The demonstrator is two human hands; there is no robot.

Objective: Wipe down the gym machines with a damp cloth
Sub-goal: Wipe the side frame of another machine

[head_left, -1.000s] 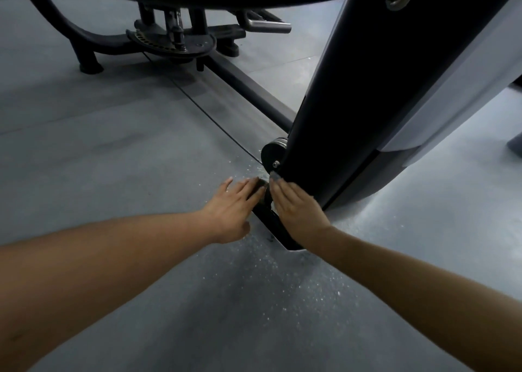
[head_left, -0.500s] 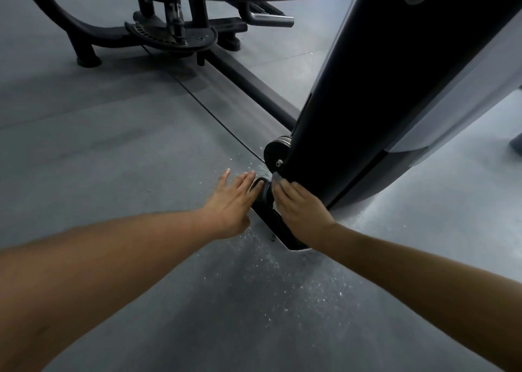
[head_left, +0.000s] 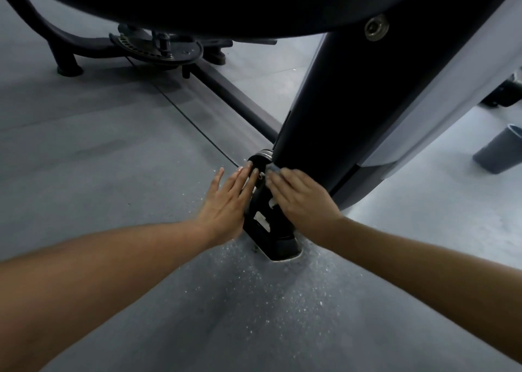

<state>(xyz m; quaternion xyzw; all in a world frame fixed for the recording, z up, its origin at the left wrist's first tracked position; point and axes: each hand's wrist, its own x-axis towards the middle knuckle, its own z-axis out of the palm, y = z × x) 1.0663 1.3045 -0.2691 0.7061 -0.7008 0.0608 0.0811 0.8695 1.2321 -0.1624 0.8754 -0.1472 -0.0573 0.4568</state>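
1. At the foot of the machine [head_left: 339, 103], low on the floor [head_left: 113, 159], both hands have slid forward along the dark base foot [head_left: 275, 240] in the last second. They now lie level with the small round wheel [head_left: 258, 161] where the upright column meets the base.

2. The left hand [head_left: 226, 205] lies flat, palm down. Its fingers [head_left: 243, 179] are straight and mostly together, with the little finger spread off to the side. The tips, which were short of the wheel a second ago, now touch it.

3. The right hand [head_left: 303, 199] is also flat, fingers straight and close together, pressing on the other flank of the foot. A pale bluish edge shows just past its fingertips. I take this for the cloth [head_left: 274, 169], pinned under the palm, though most of it is hidden.

4. The hands have parted slightly, so more of the foot's top shows between them than before, including a white label.

5. The view has swung too, bringing a grey bucket [head_left: 498, 150] into sight, well apart on the right.

6. For the task, this looks like a wiping stroke travelling up the foot toward the wheel. The near end is probably done, while the wheel and the lower column are likely still to be wiped. White specks [head_left: 254, 301] dot the floor around the foot.
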